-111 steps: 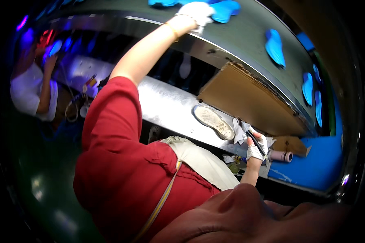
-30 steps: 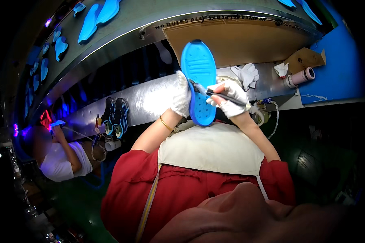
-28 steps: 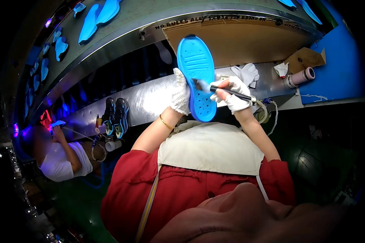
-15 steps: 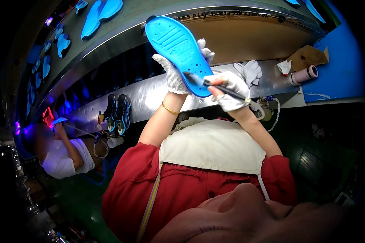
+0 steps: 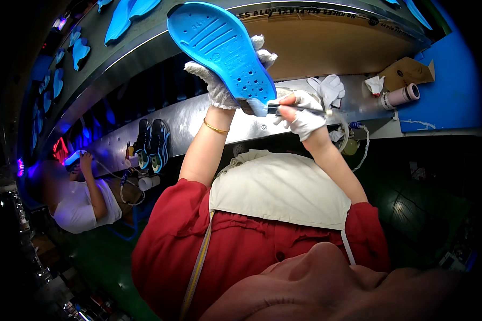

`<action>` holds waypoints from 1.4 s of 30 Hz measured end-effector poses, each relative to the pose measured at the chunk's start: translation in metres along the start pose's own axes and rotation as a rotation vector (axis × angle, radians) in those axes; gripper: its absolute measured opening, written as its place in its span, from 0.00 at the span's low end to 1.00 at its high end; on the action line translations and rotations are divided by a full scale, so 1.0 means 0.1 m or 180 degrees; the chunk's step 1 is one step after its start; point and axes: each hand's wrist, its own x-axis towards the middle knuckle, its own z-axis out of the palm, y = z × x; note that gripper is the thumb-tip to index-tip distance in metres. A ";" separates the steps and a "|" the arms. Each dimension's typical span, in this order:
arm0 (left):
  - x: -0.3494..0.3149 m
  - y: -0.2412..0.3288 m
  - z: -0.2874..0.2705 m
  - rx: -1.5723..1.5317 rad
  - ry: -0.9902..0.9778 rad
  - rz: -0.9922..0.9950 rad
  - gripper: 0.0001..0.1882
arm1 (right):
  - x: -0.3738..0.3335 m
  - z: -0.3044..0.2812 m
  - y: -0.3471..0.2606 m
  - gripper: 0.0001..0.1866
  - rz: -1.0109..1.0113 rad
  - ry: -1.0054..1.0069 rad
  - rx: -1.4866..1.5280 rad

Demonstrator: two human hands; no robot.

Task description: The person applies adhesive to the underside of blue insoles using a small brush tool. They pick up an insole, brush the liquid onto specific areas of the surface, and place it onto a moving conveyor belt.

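Note:
My left hand [image 5: 215,88], in a white knit glove, grips a blue shoe sole [image 5: 227,53] from beneath, its fingers showing on both sides. The sole is tilted, its broad end far and left, its narrower end toward me; its face has grooves and small holes. In my right hand [image 5: 305,116], gloved with bare fingertips, is a brush [image 5: 258,107] with a dark handle. Its pale bristles lie at the near end of the sole. A pale tube [image 5: 341,125] runs from the back of the handle.
A metal ledge [image 5: 190,120] crosses ahead, bearing black shoes [image 5: 158,144], white gloves [image 5: 329,89] and a pink bottle [image 5: 400,97]. Beyond it, a belt [image 5: 91,27] carries several blue soles [image 5: 80,52]. Brown cardboard [image 5: 316,51] stands behind my hands. At far left a co-worker [image 5: 85,203] sits.
My left hand and the sole have moved up and left, away from me. The brush has shifted from the sole's face to its near end, its bristles now turned more sideways.

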 end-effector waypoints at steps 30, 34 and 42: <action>0.35 0.05 0.18 0.3527 0.1525 -0.2344 0.48 | 0.11 -0.13 -0.39 0.07 -0.0245 -0.0679 -0.1499; 0.35 0.07 0.23 0.3666 0.1411 -0.2674 0.49 | 0.12 -0.15 -0.34 0.08 -0.0930 -0.0801 -0.2661; 0.26 0.10 0.20 0.3695 0.1477 -0.2706 0.49 | 0.17 -0.28 -0.41 0.08 -0.0807 -0.0640 -0.2467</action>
